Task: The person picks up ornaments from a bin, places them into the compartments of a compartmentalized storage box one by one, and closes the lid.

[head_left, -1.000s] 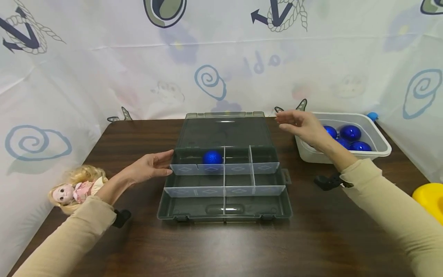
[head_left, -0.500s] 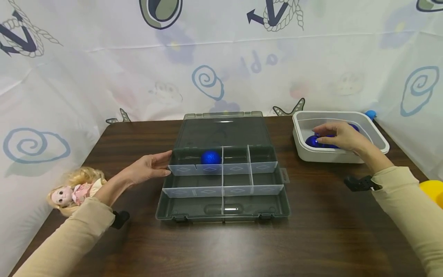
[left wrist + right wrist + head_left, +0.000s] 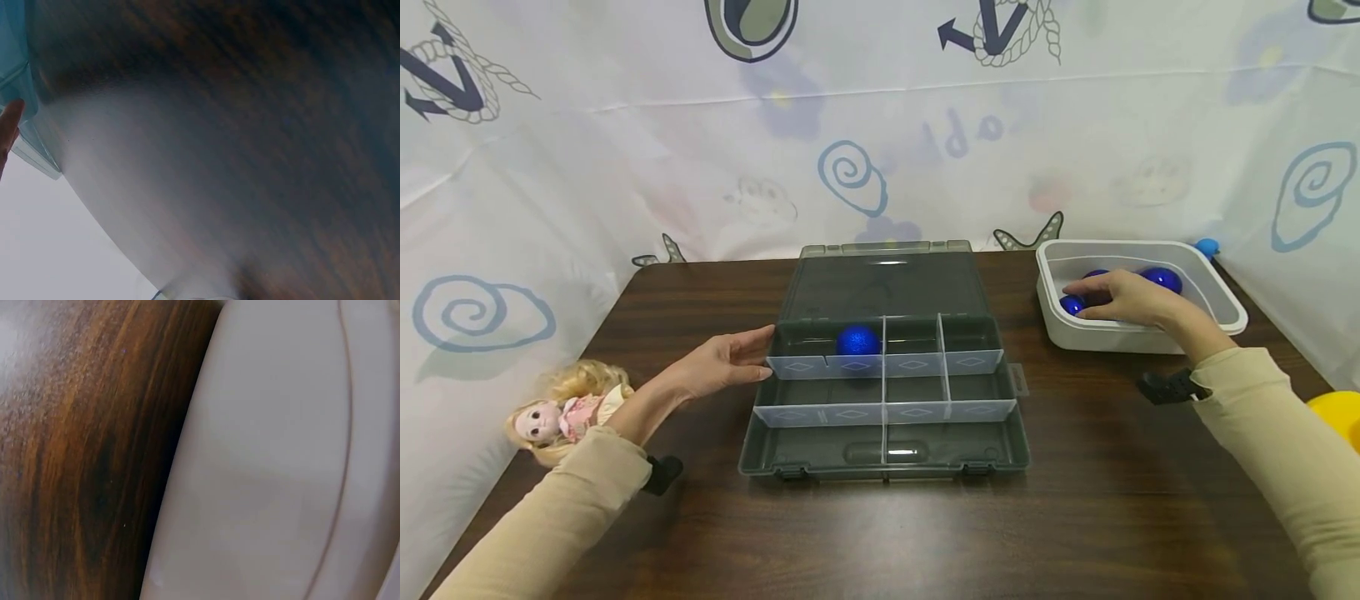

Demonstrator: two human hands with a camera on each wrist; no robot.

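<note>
A dark translucent compartment box (image 3: 820, 451) stands on the table with its lid laid back. In its back left compartment lies a glittery blue ball (image 3: 858, 340). My left hand (image 3: 718, 367) rests at the box's left side, fingers extended and thumb apart; a fingertip (image 3: 11, 119) shows near the box in the left wrist view. At the right, my right hand (image 3: 1123, 298) reaches into a white tub (image 3: 1120, 337), and its thumb and fingers pinch a shiny blue ball (image 3: 1072, 306). Another blue ball (image 3: 1163, 278) lies behind that hand, which partly hides the tub's contents.
A blond doll (image 3: 568, 414) lies at the left beside my forearm. A yellow object (image 3: 1337, 417) sits at the right edge, and a small blue thing (image 3: 1207, 247) is behind the tub. Patterned white cloth (image 3: 880, 108) hangs around the table.
My right hand has moved right from above the tub's left rim down into the tub, and its fingers have closed around a blue ball. The left hand stays at the box.
</note>
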